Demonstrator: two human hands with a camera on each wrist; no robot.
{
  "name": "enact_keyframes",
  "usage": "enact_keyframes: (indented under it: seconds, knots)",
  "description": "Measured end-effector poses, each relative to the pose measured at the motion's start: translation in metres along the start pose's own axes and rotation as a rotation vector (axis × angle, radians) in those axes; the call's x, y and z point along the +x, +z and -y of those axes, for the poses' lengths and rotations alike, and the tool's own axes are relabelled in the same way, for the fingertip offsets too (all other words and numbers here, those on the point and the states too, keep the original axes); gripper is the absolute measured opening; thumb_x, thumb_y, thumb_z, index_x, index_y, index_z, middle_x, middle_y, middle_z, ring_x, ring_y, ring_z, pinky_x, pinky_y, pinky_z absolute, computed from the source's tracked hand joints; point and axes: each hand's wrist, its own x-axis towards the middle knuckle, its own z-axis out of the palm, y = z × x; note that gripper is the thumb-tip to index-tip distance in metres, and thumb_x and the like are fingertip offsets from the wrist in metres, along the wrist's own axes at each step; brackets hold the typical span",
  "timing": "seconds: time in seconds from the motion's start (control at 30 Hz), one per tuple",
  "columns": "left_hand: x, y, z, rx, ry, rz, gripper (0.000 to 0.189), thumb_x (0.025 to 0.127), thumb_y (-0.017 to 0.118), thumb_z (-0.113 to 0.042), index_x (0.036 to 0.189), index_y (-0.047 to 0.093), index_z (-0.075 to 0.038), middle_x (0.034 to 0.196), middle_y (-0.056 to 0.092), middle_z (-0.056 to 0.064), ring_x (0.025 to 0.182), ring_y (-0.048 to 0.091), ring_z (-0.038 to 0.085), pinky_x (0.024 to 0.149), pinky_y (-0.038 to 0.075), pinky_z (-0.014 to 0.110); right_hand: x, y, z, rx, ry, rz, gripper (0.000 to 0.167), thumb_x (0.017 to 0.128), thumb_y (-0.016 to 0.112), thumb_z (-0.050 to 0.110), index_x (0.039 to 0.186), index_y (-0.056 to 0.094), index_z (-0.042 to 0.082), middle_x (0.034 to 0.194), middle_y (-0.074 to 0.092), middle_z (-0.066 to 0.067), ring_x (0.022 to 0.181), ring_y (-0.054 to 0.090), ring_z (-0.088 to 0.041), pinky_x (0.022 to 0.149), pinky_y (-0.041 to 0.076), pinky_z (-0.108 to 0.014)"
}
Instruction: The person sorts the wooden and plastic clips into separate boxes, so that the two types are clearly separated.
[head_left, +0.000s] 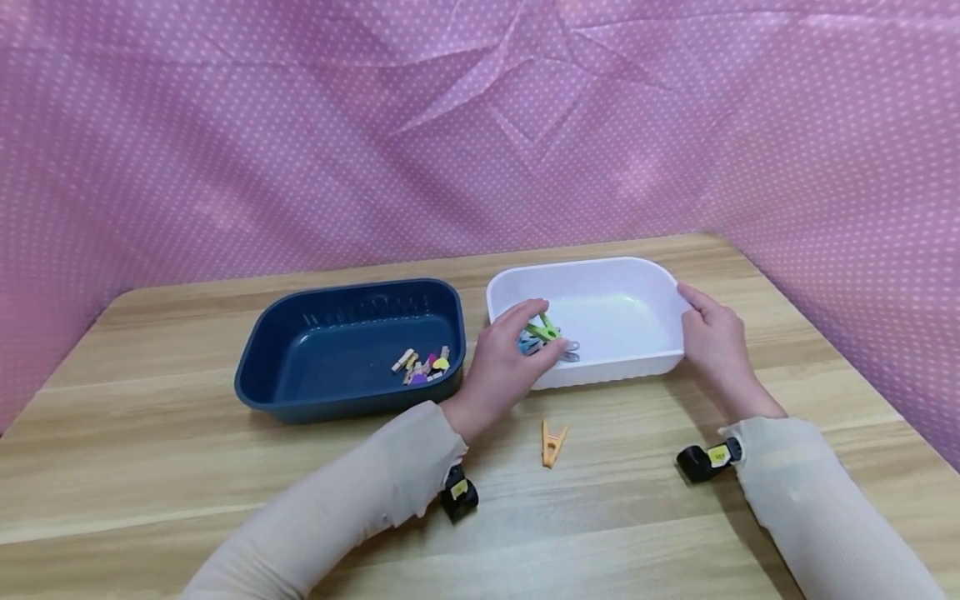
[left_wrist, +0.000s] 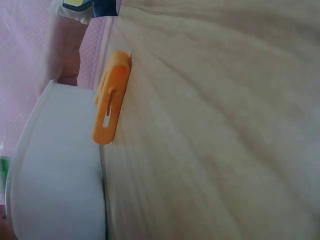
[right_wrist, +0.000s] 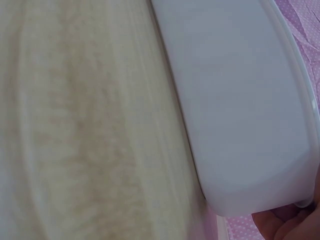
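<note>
Over the near left corner of the white basin [head_left: 622, 367], my left hand [head_left: 501, 360] pinches a green clothespin [head_left: 552, 332] between thumb and fingers. Beneath it in that basin lie blue clothespins [head_left: 528, 343] and a grey one [head_left: 572, 351], partly covered by the hand. My right hand [head_left: 714, 343] grips the basin's right end at the rim; its curled fingers [right_wrist: 280, 222] show below the rim in the right wrist view. An orange clothespin [head_left: 552, 444] rests on the table in front of the white basin, and it also appears in the left wrist view.
A navy basin [head_left: 258, 392] stands to the left of the white one, with several small wooden clips [head_left: 429, 367] with coloured shapes in its near right corner. Both stand on a wooden table [head_left: 150, 467]. A pink dotted cloth [head_left: 480, 150] hangs behind.
</note>
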Motion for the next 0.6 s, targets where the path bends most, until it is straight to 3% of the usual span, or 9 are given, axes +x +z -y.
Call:
enact_keyframes:
  seconds: [0.2,0.6]
  knots:
    - [-0.002,-0.003,0.001,-0.030,-0.011,0.032,0.056,0.085,0.067,-0.025,0.134,0.048,-0.007,0.141,0.045,0.005,0.133,0.035,0.014,0.109,0.030,0.031,0.000,0.001,0.000,-0.006,-0.015,-0.009,0.050,0.093,0.025,0.012,0.141,0.037,0.004,0.143,0.035,-0.021,0.130,0.034,-0.040,0.105,0.032,-0.050]
    - [-0.013,-0.007,-0.002,-0.087,0.027,0.013,0.048,0.083,0.069,-0.017,0.128,0.054,-0.008,0.138,0.049,0.005,0.130,0.040,0.012,0.106,0.033,0.027,0.002,0.001,-0.001,-0.001,-0.015,0.007,0.050,0.094,0.024,0.012,0.142,0.033,0.003,0.144,0.033,-0.022,0.131,0.032,-0.041,0.105,0.032,-0.051]
